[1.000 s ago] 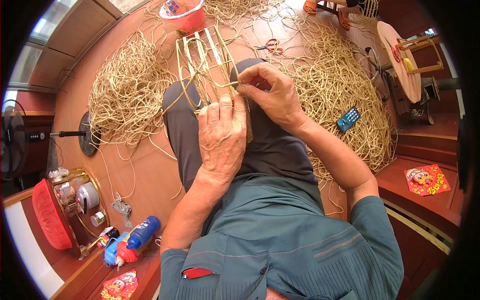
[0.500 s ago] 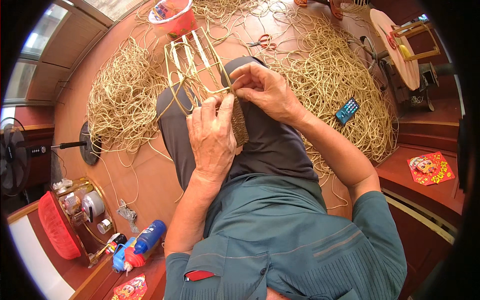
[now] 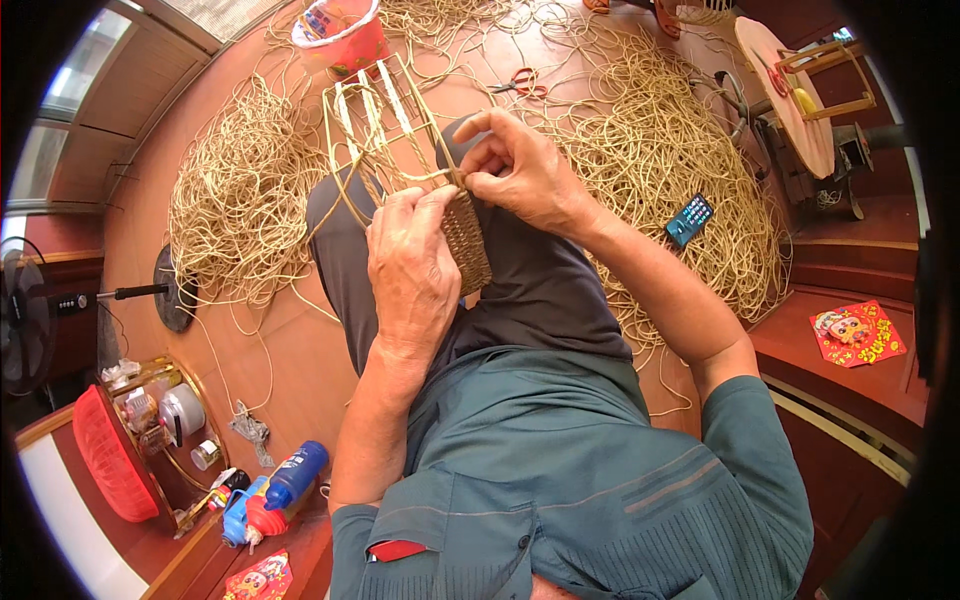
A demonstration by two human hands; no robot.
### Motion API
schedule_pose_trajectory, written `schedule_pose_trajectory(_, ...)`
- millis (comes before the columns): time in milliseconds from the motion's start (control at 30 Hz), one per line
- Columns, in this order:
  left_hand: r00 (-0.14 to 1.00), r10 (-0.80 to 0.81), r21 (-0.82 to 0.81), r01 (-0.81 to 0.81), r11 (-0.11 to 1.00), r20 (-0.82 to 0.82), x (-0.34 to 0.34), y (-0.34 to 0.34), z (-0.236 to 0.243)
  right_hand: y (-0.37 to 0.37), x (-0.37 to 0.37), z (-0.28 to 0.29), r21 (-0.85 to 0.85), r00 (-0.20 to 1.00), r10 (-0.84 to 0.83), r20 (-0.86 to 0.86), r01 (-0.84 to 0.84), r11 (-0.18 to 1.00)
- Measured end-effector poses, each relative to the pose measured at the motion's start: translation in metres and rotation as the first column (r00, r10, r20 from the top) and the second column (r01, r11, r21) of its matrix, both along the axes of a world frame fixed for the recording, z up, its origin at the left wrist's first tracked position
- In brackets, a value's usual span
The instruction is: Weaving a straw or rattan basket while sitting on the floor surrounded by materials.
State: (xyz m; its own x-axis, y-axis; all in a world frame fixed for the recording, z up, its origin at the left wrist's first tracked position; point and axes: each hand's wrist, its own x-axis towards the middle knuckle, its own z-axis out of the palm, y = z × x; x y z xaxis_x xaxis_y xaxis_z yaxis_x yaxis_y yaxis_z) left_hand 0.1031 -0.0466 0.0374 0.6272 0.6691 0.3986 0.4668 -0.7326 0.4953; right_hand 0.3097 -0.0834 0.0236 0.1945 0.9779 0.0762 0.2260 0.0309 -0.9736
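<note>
A long rectangular frame (image 3: 434,124) with several whitish bars lies over my knees. Tightly woven tan cord makes a brown panel (image 3: 467,242) along its near end. My left hand (image 3: 412,272) is closed on the near left of that panel, its fingertips at the top edge. At the panel's upper corner, the thumb and forefinger of my right hand (image 3: 522,178) pinch a strand of cord; the strand itself is mostly hidden by the fingers. Loose loops of cord (image 3: 343,178) hang about the frame's left side.
Big heaps of tan cord lie on the floor, one pile (image 3: 240,200) left and another (image 3: 645,140) right. A phone (image 3: 690,220) rests on the right heap. Red-handled scissors (image 3: 522,84), a pink bucket (image 3: 345,42) and a fan (image 3: 28,300) stand or lie around.
My right hand has lifted its fingers a little and turned at the panel's corner. The woven panel shows more, with my left hand shifted slightly left and down. The frame has tilted slightly.
</note>
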Motion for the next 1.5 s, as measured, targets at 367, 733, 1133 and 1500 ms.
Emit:
schedule_pose_trajectory(367,0.99,0.094,0.152,-0.11,0.982,0.11,0.01,-0.008,-0.006,-0.017,-0.004,0.009,-0.216,0.457,-0.139,-0.878,-0.121,0.969)
schedule_pose_trajectory(733,0.992,0.103,0.299,-0.075,0.951,-0.078,0.038,0.003,-0.022,-0.127,0.259,-0.067,-0.311,0.6,-0.573,-0.559,0.489,0.815)
schedule_pose_trajectory(1133,0.993,-0.007,0.262,-0.025,0.965,0.118,0.026,0.003,-0.026,-0.267,0.402,-0.057,0.023,0.611,-0.643,0.461,0.717,0.697)
schedule_pose_trajectory(1500,0.976,-0.014,0.179,-0.026,0.983,0.217,0.011,0.003,-0.024,-0.022,0.008,0.006,0.123,0.8,0.056,0.598,-0.161,0.979)
